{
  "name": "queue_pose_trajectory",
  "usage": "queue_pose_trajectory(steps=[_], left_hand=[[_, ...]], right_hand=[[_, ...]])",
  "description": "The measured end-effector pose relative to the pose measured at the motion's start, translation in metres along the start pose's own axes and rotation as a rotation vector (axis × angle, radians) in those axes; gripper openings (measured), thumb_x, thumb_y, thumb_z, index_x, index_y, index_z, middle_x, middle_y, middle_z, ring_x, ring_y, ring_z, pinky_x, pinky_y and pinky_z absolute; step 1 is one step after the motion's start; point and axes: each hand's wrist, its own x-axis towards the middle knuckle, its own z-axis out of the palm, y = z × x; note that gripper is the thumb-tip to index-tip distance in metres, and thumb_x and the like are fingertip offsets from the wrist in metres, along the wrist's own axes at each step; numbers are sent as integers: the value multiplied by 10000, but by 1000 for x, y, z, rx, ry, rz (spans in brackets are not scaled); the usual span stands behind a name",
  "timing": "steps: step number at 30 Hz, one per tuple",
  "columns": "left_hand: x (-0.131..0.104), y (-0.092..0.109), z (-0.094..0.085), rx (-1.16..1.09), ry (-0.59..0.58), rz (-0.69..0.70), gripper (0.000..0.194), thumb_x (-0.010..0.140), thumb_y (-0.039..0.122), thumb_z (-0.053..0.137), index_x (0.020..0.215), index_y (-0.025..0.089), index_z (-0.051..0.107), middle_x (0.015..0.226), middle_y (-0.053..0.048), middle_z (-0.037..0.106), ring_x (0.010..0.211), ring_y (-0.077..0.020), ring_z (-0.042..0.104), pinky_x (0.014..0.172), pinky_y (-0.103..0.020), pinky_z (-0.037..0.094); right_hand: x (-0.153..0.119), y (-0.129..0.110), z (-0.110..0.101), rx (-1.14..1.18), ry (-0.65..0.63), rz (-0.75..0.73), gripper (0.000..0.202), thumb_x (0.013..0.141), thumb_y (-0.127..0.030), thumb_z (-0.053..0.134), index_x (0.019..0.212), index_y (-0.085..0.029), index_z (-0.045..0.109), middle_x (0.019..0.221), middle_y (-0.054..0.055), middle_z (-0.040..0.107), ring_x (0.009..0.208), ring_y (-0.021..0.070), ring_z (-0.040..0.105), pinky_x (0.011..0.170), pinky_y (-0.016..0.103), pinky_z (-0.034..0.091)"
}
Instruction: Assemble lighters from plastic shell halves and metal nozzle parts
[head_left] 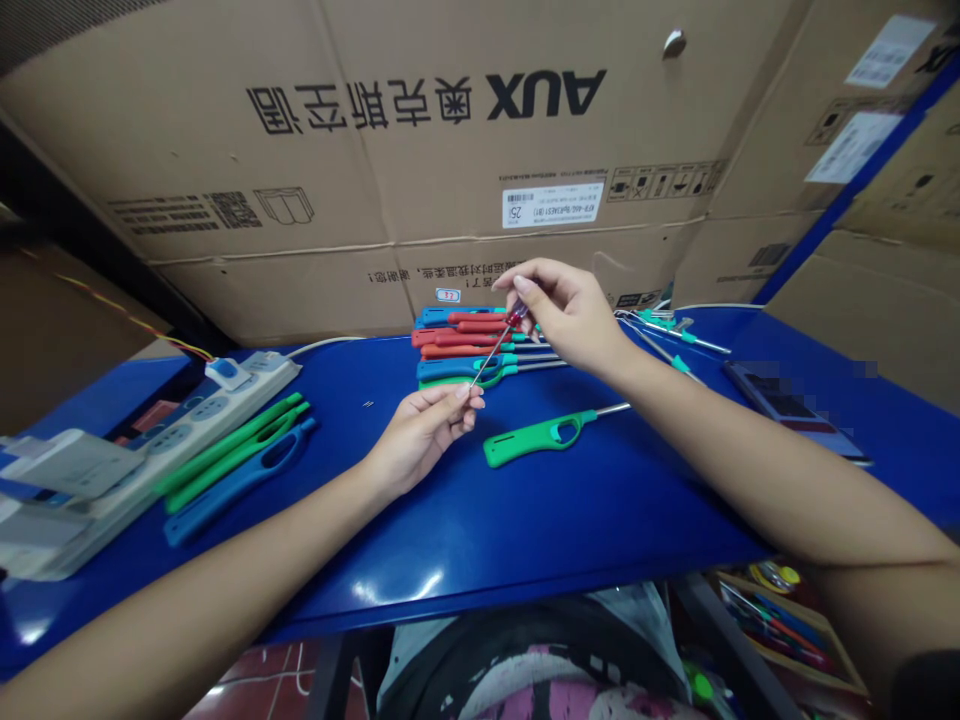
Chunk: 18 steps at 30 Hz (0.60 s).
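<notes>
A small screwdriver with a red, see-through handle slants between my two hands above the blue table. My right hand is closed round its handle. At the tip of the thin shaft, my left hand pinches with thumb and fingers; whether a screw sits there is too small to tell. Just below and to the right lies a green gas lighter with a metal tube, touched by neither hand. Behind the hands is a row of lighters in blue, red, orange and green, partly covered by the screwdriver and my right hand.
A white power strip with plugs runs along the left, beside green and blue handle shells. Tiny metal bits lie nearby. Lighter tubes with teal parts and a phone are at right. A large cardboard box stands behind.
</notes>
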Motion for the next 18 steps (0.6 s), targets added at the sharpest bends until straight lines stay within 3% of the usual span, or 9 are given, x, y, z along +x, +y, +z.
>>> queue_pose_trajectory(steps=[10,18], left_hand=[[1,-2,-1,2,-11,8,231,729,308,867,837,121,787,796,-42,716,648,-63,584,632,-168,491],[1,-3,-1,60,23,-1,255,692,321,889,826,128,793,791,-46,722,639,-67,579,620,-173,486]], right_hand=[[0,6,1,2,2,-12,391,930,-571,573,946,-187,645,757,12,630,514,86,510,511,242,467],[-9,-12,6,-234,69,-217,301,919,-467,640,958,-169,648,738,-5,632,548,86,515,563,234,460]])
